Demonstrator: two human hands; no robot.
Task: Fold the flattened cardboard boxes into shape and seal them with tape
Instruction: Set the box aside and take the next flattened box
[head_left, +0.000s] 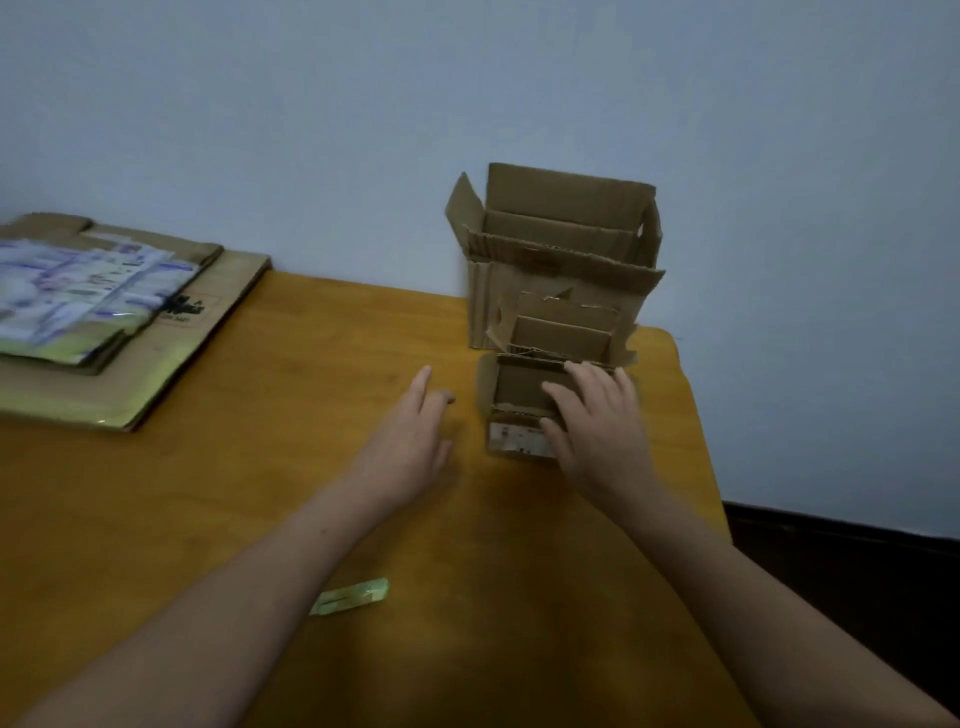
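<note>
Three brown cardboard boxes are standing open-topped in a row. The smallest box (514, 387) is sitting under the right hand (597, 431), the middle box (563, 330) is touching it just beyond the fingertips, and the largest box (561, 244) is standing farther back. The flattened boxes (156, 374) are lying stacked well left of the left hand (410, 447).

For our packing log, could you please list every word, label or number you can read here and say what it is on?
Nothing here can be read.
Black logo on the flat brown cardboard sheet: blurred.
Blue and purple print on the glossy plastic packets: blurred.
White label on the small brown cardboard box: too small to read.
</note>
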